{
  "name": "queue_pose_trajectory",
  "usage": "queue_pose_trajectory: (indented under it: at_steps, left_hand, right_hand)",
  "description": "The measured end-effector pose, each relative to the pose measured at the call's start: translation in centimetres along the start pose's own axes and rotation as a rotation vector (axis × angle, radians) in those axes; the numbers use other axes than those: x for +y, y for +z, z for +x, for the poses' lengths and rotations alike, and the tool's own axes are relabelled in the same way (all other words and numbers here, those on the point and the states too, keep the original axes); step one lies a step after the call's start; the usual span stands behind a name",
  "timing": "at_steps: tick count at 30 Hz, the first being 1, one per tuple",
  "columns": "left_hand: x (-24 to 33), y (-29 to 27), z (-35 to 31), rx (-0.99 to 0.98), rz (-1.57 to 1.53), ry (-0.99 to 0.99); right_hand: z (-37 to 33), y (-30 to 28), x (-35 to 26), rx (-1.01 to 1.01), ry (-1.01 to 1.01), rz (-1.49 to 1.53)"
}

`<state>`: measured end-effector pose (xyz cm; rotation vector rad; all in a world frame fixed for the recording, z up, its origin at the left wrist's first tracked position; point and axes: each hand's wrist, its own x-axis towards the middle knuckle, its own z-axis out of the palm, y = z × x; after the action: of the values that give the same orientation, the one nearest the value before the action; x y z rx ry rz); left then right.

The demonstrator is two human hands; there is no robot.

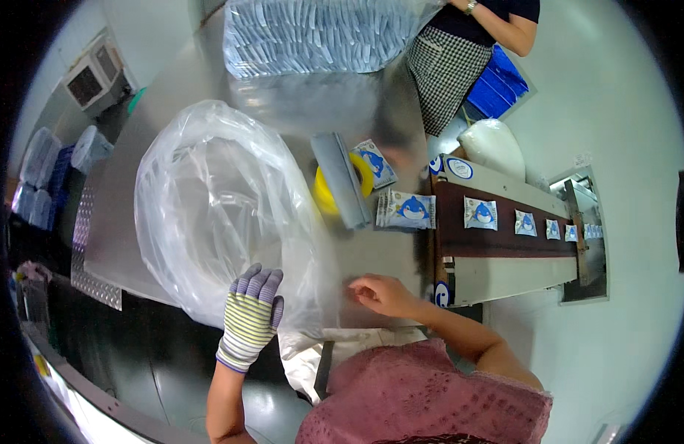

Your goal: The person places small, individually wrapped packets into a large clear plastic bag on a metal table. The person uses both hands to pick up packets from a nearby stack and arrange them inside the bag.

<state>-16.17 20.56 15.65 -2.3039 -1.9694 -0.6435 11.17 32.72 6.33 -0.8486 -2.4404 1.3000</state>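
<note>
My left hand, in a striped knit glove with grey fingertips, has its fingers stretched out at the near rim of a big clear plastic bag. The bag stands wide open on the metal table, its rim rolled into a thick ring. Bare and loosely curled, my right hand hovers by the table's near edge, to the right of the bag, with nothing visible in it. Beyond it lie a stack of small blue-and-white packets, a single packet, a yellow tape roll and a grey folded strip across the roll.
A conveyor at the right carries a row of packets toward the table. At the far side sits a large clear bag full of packets, beside a person in a checked apron. The metal table has a bent left edge.
</note>
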Motion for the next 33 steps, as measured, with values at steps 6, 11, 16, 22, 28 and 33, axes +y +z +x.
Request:
queue_pose_trajectory:
  at_steps: [6,11,16,22,28,33]
  left_hand:
    - [-3.9,-1.9,4.2,-0.157,-0.133,-0.156]
    - [-3.7,0.4,9.0,-0.222,-0.567,-0.255]
    - [-4.3,12.9,21.3,-0.007,-0.698,-0.620]
    - [-3.4,19.8,25.8,-0.254,-0.447,-0.981]
    - [-0.5,19.1,23.7,-0.186,-0.560,-1.060]
    - [-2.3,21.4,19.9,-0.177,-0.639,-1.037]
  right_hand:
    - [3.8,-4.8,-1.7,-0.009,0.089,-0.084]
    - [2.9,-8.0,-0.9,0.029,0.215,-0.061]
    - [2.8,-11.3,-1.2,0.049,0.249,-0.041]
    - [-1.8,-17.3,1.3,0.179,0.257,-0.120]
    - [-2.4,-25.1,5.7,0.333,0.280,-0.050]
    - [4.5,-28.7,6.8,-0.048,0.125,-0.260]
